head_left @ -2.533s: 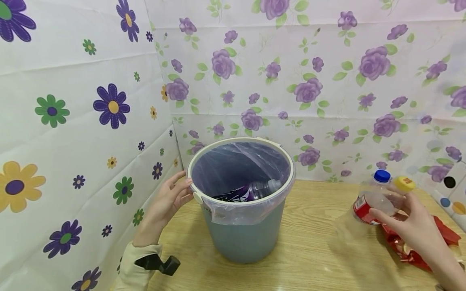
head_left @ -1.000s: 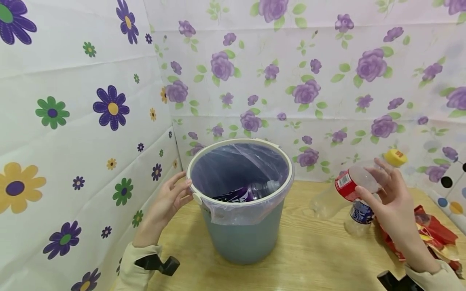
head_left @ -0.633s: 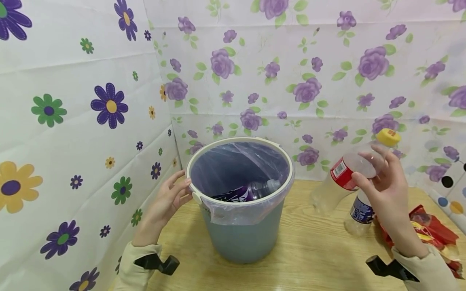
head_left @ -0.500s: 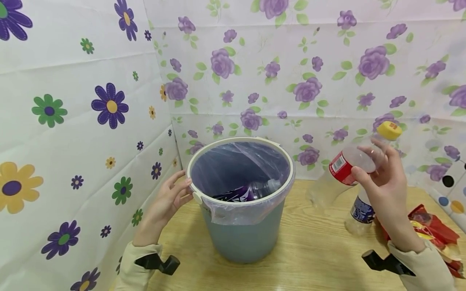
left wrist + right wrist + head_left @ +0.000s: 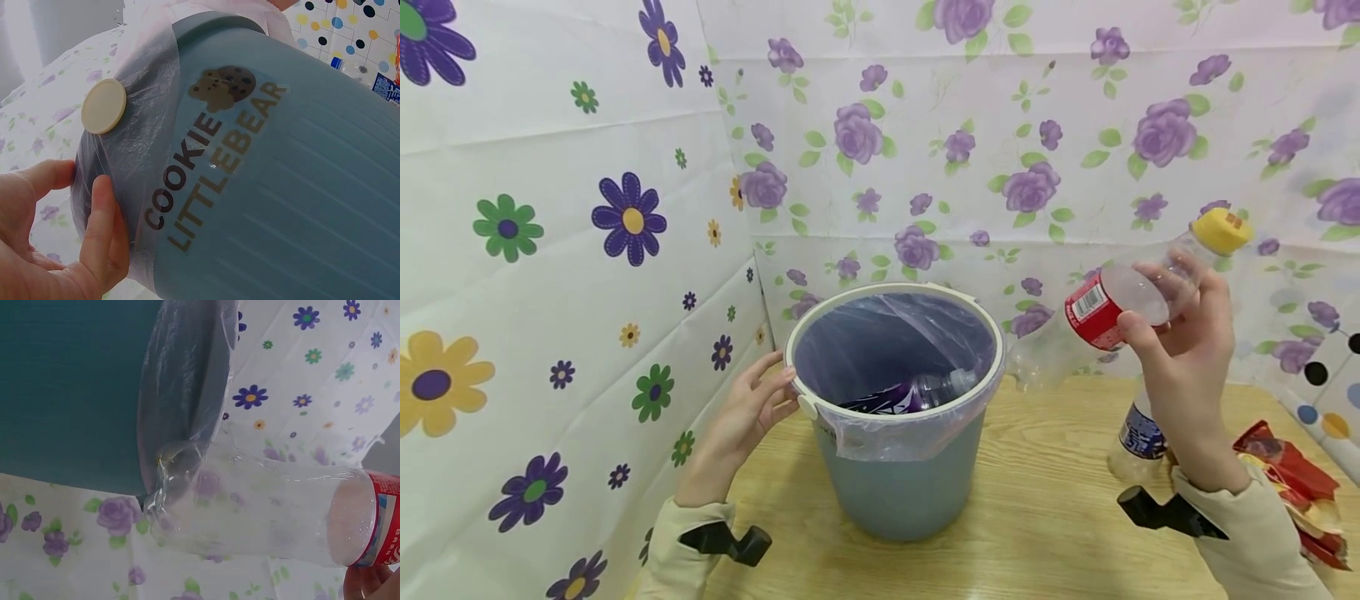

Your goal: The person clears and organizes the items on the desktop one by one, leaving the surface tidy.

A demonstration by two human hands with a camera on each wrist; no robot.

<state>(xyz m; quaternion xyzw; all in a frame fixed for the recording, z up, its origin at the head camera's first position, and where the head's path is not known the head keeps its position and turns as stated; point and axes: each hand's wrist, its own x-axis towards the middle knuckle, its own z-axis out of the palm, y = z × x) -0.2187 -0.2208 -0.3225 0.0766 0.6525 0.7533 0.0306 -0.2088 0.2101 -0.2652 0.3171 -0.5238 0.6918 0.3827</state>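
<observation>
In the head view, a grey-blue trash bin [image 5: 902, 492] lined with a thin clear plastic bag [image 5: 887, 437] stands on the table. Inside lie a purple-and-black item [image 5: 880, 402] and a clear bottle top [image 5: 958, 385]. My left hand [image 5: 741, 425] touches the outside of the bin's rim; in the left wrist view its fingertips rest against the bag-covered edge. My right hand [image 5: 1187, 367] grips a clear plastic bottle [image 5: 1135, 292] with red label and yellow cap, near its middle. The bottle is tilted, its base low beside the bin's right rim, its cap up to the right.
Behind my right wrist stands another clear bottle [image 5: 1138, 442] with a blue label, its top hidden. A crumpled red snack wrapper [image 5: 1292, 475] lies at the table's right side. Patterned cloth walls [image 5: 587, 333] border the table at the left and back.
My right hand has lifted the red-labelled bottle from the right side and carried it up and left, tipping its base toward the bin. My left hand stays at the rim.
</observation>
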